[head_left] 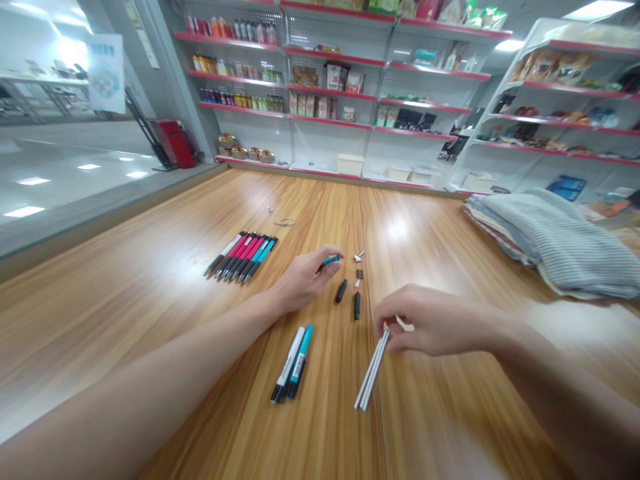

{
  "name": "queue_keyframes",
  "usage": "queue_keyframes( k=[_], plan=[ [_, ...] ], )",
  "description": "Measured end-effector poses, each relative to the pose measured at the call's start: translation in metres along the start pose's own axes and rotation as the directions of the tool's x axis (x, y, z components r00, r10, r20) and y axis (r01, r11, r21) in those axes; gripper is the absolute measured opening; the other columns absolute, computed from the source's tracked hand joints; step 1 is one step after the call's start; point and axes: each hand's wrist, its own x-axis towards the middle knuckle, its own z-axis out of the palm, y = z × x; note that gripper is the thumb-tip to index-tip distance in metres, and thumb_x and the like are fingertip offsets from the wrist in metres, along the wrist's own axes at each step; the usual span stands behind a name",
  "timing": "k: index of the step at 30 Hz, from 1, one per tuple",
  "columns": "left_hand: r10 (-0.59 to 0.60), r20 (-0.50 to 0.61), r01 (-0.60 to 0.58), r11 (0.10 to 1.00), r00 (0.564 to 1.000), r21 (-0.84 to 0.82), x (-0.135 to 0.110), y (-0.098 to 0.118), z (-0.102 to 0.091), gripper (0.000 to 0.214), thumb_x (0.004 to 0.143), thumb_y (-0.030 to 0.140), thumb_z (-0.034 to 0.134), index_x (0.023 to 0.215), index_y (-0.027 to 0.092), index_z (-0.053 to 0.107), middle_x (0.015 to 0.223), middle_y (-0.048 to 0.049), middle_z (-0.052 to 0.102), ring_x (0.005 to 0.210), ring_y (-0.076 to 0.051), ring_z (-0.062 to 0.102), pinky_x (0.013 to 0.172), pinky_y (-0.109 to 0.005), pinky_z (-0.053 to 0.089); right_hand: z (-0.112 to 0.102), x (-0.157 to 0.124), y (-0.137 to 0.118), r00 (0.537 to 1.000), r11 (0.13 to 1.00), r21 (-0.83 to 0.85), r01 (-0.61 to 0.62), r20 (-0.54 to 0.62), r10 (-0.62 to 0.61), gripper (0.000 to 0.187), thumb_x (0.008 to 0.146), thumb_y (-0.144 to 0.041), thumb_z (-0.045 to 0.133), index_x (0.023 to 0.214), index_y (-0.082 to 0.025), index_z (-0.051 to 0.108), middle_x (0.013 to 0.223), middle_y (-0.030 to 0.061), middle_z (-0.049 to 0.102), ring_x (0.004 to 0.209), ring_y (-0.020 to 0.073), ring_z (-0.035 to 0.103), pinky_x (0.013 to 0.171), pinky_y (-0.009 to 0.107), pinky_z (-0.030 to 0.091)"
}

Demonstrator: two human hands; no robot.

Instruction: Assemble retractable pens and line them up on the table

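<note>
My left hand (306,277) is closed around a teal pen barrel (331,261), mostly hidden by the fingers. Several thin white pen refills (371,372) lie side by side on the table, and my right hand (417,320) pinches at their upper ends. Between the hands are two black pen grips (357,306), a small white cone tip (357,284), dark small pieces (359,273) and metal springs or tips (358,258). Nearer to me, a white pen barrel (291,355) and a teal pen barrel (303,353) with black ends lie together.
A row of assembled pens (241,257) in white, pink and teal lies at left. Behind it are a thin loop (285,222) and a small shiny piece (271,209). Folded striped cloths (565,240) are stacked at right. Stocked shelves (330,120) stand past the wooden table (150,293).
</note>
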Motion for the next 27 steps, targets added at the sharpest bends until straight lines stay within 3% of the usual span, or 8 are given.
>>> queue_keyframes(
  k=[3,9,15,19,22,24,27],
  plan=[
    [0.026,0.035,-0.027,0.999,0.999,0.027,0.000,0.000,-0.001,0.027,0.096,0.037,0.040,0.092,0.017,0.056,0.079,-0.0007,0.060,0.074,-0.012,0.054,0.070,-0.023,0.040,0.012,0.005,-0.013,0.996,0.998,0.032,0.059,0.066,-0.061,0.016,0.073,-0.022,0.072,0.088,-0.026,0.069,0.073,-0.0048,0.067,0.064,0.0107,0.059,0.057,0.021,0.037],
    [0.054,0.108,-0.062,0.996,0.993,0.070,0.000,0.000,-0.005,0.032,0.095,0.036,0.038,0.073,0.016,0.050,0.065,0.0020,0.048,0.062,-0.010,0.046,0.061,-0.022,0.036,0.026,0.010,-0.006,0.986,0.990,-0.020,0.143,-0.080,-0.144,0.017,0.071,-0.008,0.070,0.071,-0.025,0.066,0.067,-0.0070,0.066,0.059,0.0096,0.058,0.054,0.022,0.037],
    [0.067,0.106,-0.073,0.995,0.992,0.061,0.000,0.000,-0.004,0.031,0.095,0.035,0.039,0.075,0.016,0.054,0.066,0.0018,0.051,0.063,-0.010,0.048,0.062,-0.022,0.037,0.025,0.008,-0.007,0.983,0.986,-0.054,0.158,-0.088,-0.162,0.020,0.070,-0.004,0.069,0.068,-0.023,0.062,0.065,-0.0070,0.063,0.059,0.0090,0.056,0.052,0.022,0.035],
    [0.081,0.061,-0.082,0.996,0.995,0.020,0.001,-0.001,-0.001,0.024,0.095,0.031,0.042,0.090,0.016,0.060,0.078,-0.0005,0.062,0.072,-0.011,0.056,0.069,-0.022,0.041,0.024,0.013,-0.010,0.969,0.975,-0.120,0.186,-0.145,-0.202,0.013,0.075,-0.010,0.065,0.074,-0.022,0.059,0.074,-0.0034,0.063,0.067,0.0115,0.055,0.058,0.024,0.037],
    [0.099,0.007,-0.099,0.994,0.995,-0.038,0.000,-0.003,0.001,0.022,0.095,0.025,0.041,0.102,0.018,0.060,0.090,-0.0020,0.066,0.080,-0.010,0.060,0.073,-0.021,0.043,0.033,0.024,-0.004,0.896,0.957,-0.243,0.159,-0.372,-0.243,0.008,0.080,-0.011,0.057,0.081,-0.019,0.055,0.080,0.0014,0.062,0.077,0.0161,0.053,0.069,0.029,0.038],
    [0.088,-0.008,-0.088,0.995,0.996,-0.042,0.000,-0.003,0.001,0.021,0.094,0.022,0.041,0.103,0.017,0.060,0.086,-0.0015,0.066,0.076,-0.010,0.059,0.071,-0.020,0.044,0.041,0.032,0.004,0.792,0.947,-0.309,0.084,-0.556,-0.252,0.007,0.084,-0.012,0.052,0.082,-0.018,0.054,0.078,0.0030,0.061,0.078,0.0178,0.051,0.074,0.033,0.037],
    [0.060,0.011,-0.060,0.998,0.998,-0.019,-0.001,-0.003,0.000,0.020,0.093,0.020,0.042,0.102,0.017,0.059,0.081,-0.0006,0.064,0.071,-0.009,0.058,0.068,-0.020,0.044,0.050,0.039,0.018,0.668,0.954,-0.300,-0.013,-0.713,-0.215,0.006,0.088,-0.014,0.051,0.086,-0.018,0.054,0.079,0.0037,0.062,0.078,0.0184,0.052,0.079,0.035,0.035]
  ],
)
